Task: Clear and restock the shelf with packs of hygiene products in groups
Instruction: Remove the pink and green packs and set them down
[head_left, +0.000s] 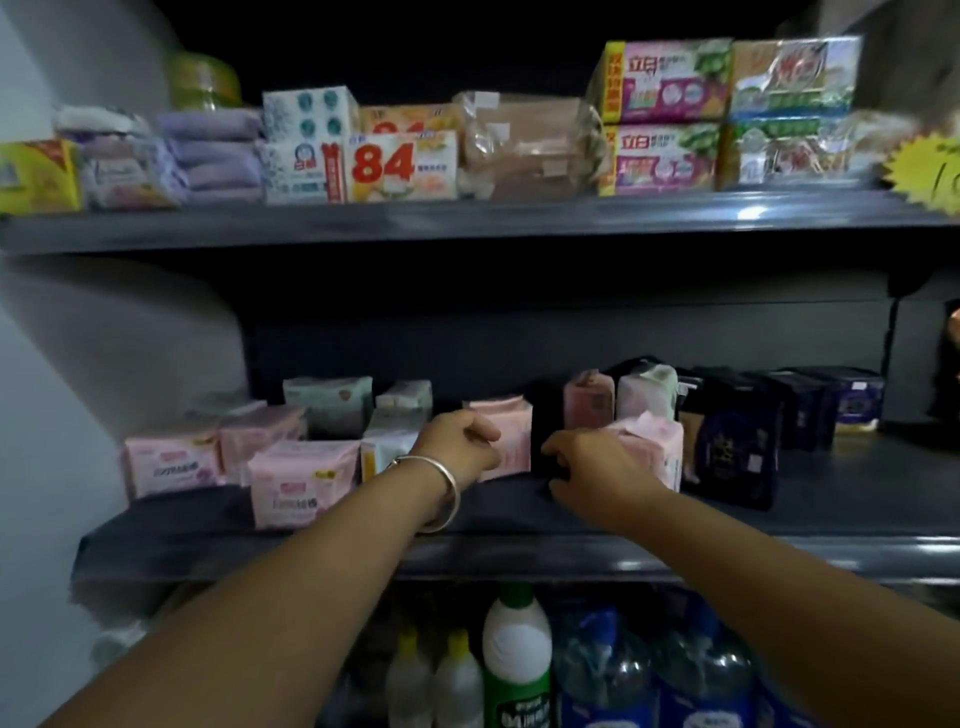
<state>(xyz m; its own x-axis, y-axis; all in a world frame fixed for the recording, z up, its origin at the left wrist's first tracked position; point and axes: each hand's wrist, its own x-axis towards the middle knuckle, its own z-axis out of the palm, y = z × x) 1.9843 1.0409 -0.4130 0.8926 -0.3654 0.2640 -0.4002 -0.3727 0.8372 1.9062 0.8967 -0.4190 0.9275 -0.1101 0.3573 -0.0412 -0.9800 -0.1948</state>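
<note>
Both hands are in on the middle shelf (519, 551) now, working the centre of the row. The left hand (460, 449), silver bangle (441, 493) on its wrist, has its fingers curled against the near face of an upright pink pack (511, 436); whether it truly grips or only steadies, I cannot tell from here. The right hand (592, 467) curls low around a black pack (545, 431) at the shelf surface, with another pink pack (657, 441) just beside its knuckles. The look of it is sorting by colour: pink packs (296, 483) sit together at the left, dark navy packs (737, 447) line up on the right, and the hands meet right at the boundary between the groups. The packs stand on edge, long axis running front to back in the middle cluster, narrow ends toward us, while the left pink ones face label-forward. Soap boxes (402, 163) fill the shelf above, cleaner bottles (514, 654) below.
</note>
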